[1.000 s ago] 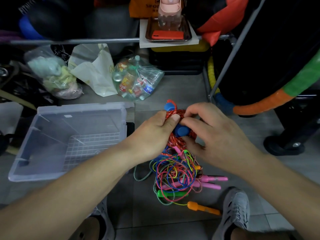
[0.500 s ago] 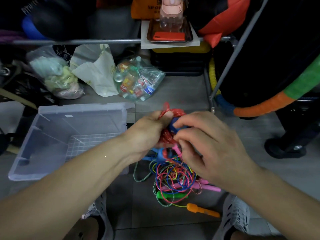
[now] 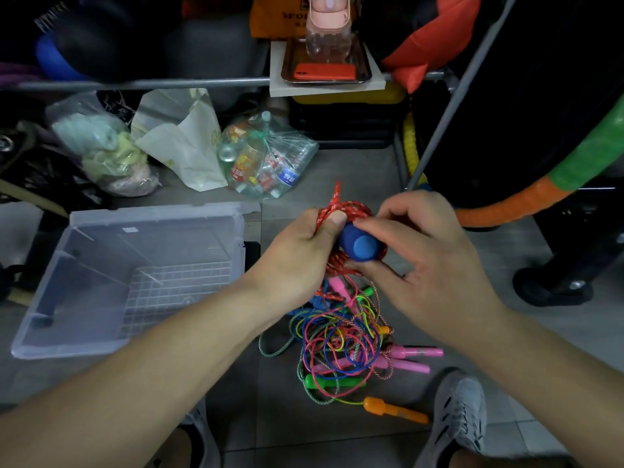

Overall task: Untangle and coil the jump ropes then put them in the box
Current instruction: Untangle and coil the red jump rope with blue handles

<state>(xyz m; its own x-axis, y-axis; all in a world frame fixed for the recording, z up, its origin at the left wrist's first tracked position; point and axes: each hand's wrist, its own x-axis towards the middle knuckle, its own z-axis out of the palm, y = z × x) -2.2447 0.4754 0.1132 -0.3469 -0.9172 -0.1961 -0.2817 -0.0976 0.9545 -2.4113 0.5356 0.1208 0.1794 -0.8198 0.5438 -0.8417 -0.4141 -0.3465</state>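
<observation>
Grey tile floor point(image 3: 337, 170), pretty cluttered at the back: a bag of bottles point(image 3: 266, 157), a white paper bag point(image 3: 184, 143) and another plastic bag point(image 3: 101, 146) under a metal rail, plus a tray point(image 3: 366, 67) with a red phone point(image 3: 326, 71) and a pink bottle point(image 3: 327, 28) up on a shelf.

Clear box point(image 3: 141, 275) sits on the floor to the left, open, with nothing in it that I can make out.

Both hands are up over the floor, working one red rope point(image 3: 351, 209). Left hand point(image 3: 297, 258) is closed around the bundled red loops, thumb pressed on top. Right hand point(image 3: 429, 261) pinches the blue handle point(image 3: 359, 246) between thumb and fingers, right up against the left thumb. A red strand trails down from the bundle into the pile.

Rest of the ropes point(image 3: 341, 339) are a tangled heap on the floor just below the hands, between the shoes: pink handles point(image 3: 415, 358), a green handle point(image 3: 317, 382), an orange handle point(image 3: 388, 408) sticking out at the near edge. Heap is beside the box, not in it.
</observation>
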